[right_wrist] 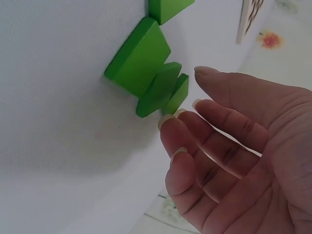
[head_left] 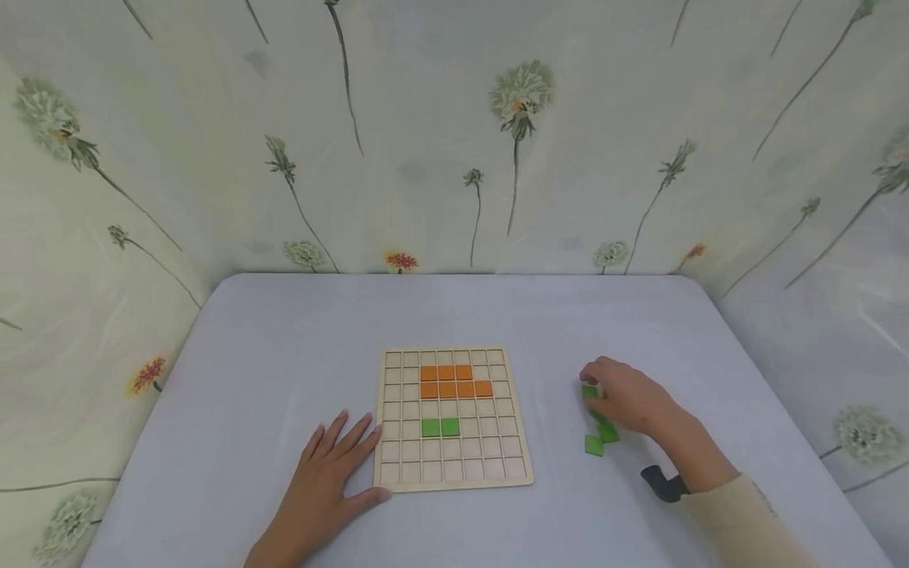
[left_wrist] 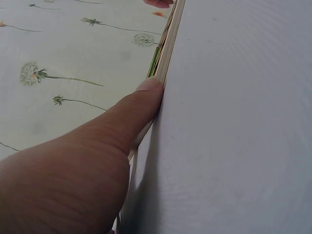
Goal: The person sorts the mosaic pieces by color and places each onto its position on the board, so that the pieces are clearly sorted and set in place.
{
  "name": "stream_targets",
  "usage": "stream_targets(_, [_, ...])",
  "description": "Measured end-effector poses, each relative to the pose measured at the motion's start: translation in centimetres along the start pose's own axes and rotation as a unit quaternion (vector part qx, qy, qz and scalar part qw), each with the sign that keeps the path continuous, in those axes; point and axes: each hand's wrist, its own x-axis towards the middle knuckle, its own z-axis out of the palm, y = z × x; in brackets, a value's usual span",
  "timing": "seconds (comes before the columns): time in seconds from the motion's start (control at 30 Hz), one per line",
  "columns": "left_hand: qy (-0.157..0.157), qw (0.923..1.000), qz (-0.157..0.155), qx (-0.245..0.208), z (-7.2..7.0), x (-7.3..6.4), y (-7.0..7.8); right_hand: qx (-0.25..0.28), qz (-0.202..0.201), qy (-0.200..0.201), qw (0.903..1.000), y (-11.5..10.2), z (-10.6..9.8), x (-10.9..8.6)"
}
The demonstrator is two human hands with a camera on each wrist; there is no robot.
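A pale wooden grid board (head_left: 454, 486) lies on the white table, with two rows of orange tiles (head_left: 447, 390) and two green tiles (head_left: 431, 427) set in its squares. Fingers spread, my left hand (head_left: 319, 477) rests at the board's left side; in the left wrist view its thumb (left_wrist: 148, 90) touches the board's edge (left_wrist: 171, 41). To the right of the board, my right hand (head_left: 628, 394) reaches over several loose green tiles (head_left: 593, 445). Its fingers are loosely bent beside the overlapping tiles (right_wrist: 144, 58), thumb apart from them, with no tile between them in the right wrist view.
The white-covered table (head_left: 284, 339) has rounded far corners. Behind it and at both sides hangs a pale curtain (head_left: 426, 118) printed with dandelions. A black strap (head_left: 662, 483) shows under the right wrist, next to a beige sleeve (head_left: 746, 521).
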Motion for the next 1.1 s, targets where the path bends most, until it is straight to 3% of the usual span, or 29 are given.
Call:
stream_targets(0.37, [0.013,0.9999,0.006,-0.001,0.1,0.0,-0.2,0.013,0.002,-0.012,0.9998,1.0,0.0,0.3])
stream_targets(0.73, [-0.001,1.0,0.003,-0.004,-0.1,-0.1,-0.1,0.014,0.011,-0.02,0.9996,1.5,0.2,0.8])
stream_targets(1.1, [0.02,0.9997,0.012,-0.012,-0.1,-0.2,0.0,0.024,0.007,-0.018,0.9995,1.6,0.2,1.0])
